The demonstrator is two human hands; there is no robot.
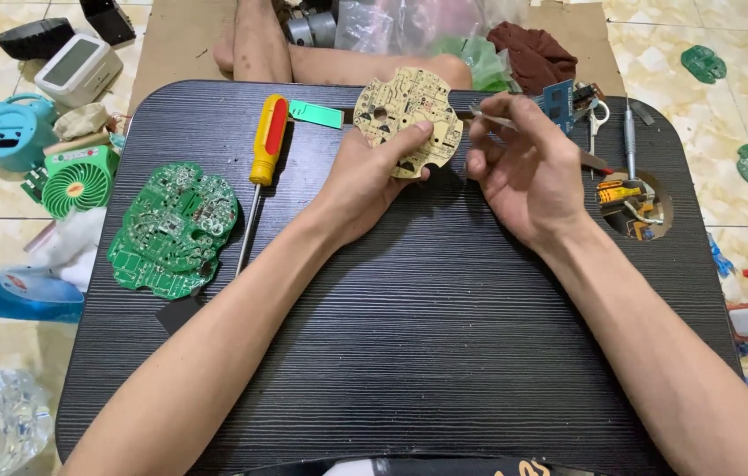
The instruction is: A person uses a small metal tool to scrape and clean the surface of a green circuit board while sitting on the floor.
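Near the far edge of a black lap table (pixel 409 335), a left hand (pixel 365 181) grips a tan round circuit board (pixel 407 119) while the right hand (pixel 524 167) pinches tweezers (pixel 502 122) beside it; steadying the board would likely aid precision.

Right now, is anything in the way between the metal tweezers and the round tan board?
Nothing visible is. The left hand holds the round tan circuit board up off the table. The right hand holds the tweezers, tips pointing at the board's right edge with only open air between.
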